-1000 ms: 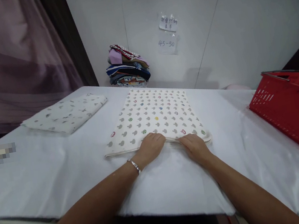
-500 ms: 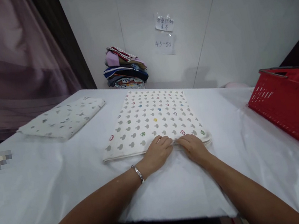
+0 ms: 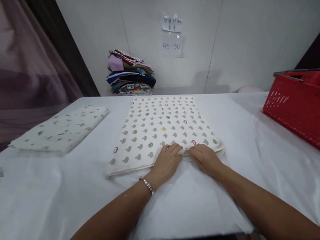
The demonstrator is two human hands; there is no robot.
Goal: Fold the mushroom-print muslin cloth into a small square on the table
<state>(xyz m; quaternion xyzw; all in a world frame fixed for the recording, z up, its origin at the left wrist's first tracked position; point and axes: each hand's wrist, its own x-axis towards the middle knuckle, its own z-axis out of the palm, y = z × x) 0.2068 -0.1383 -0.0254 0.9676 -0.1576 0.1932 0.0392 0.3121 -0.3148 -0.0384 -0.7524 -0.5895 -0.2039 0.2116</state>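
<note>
A folded white cloth (image 3: 160,124) printed with grey and coloured mushrooms lies flat on the table before me. At the middle of its near edge, my left hand (image 3: 168,161) has its fingers curled over the layers, thumb side hidden. Just to the right, my right hand (image 3: 205,157) grips the same edge, fingers bent over the fabric. The two hands are a small gap apart, and the cloth is slightly lifted between them. A silver bracelet (image 3: 146,185) circles my left wrist.
Another folded cloth (image 3: 60,132) with a leaf-like print lies on the left. A pile of folded fabrics (image 3: 130,73) stands by the wall at the back. On the right sits a red plastic basket (image 3: 309,115). White sheeting (image 3: 187,209) covers the table. Handwritten notes (image 3: 172,45) hang on the wall.
The view has shifted slightly, so most things appear a little further left. Both hands stay at the cloth's near edge, which looks slightly more raised between them.
</note>
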